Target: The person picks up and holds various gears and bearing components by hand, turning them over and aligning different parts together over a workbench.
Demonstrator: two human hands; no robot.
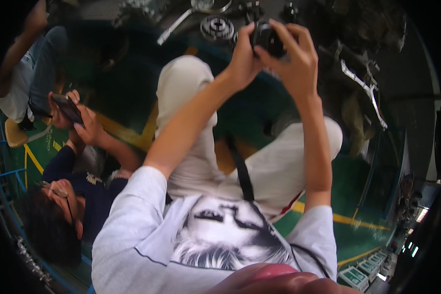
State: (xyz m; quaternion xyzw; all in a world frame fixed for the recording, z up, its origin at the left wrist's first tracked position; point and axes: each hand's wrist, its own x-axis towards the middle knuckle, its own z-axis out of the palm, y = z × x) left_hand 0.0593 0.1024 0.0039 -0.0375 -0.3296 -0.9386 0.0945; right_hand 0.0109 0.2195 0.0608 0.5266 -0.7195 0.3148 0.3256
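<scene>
Both my hands are raised over the work surface at the top of the view, around a dark round part (269, 41). My left hand (245, 62) presses against its left side with fingers and thumb. From the right, my right hand (295, 55) curls its fingers over the far side, thumb at the near edge. The part looks black and cylindrical; its exact kind does not show. Just left of my left hand lies a round metal disc (217, 28) with cut-outs, like a gear or sprocket. A silver lever-like rod (175, 25) lies farther left.
Dark machine parts crowd the far right, with a bent silver bracket (360, 84) among them. At my left a person holds a phone (67, 109); another person in jeans (46, 59) sits farther off. Green-and-white boxes (354, 278) stand at the lower right.
</scene>
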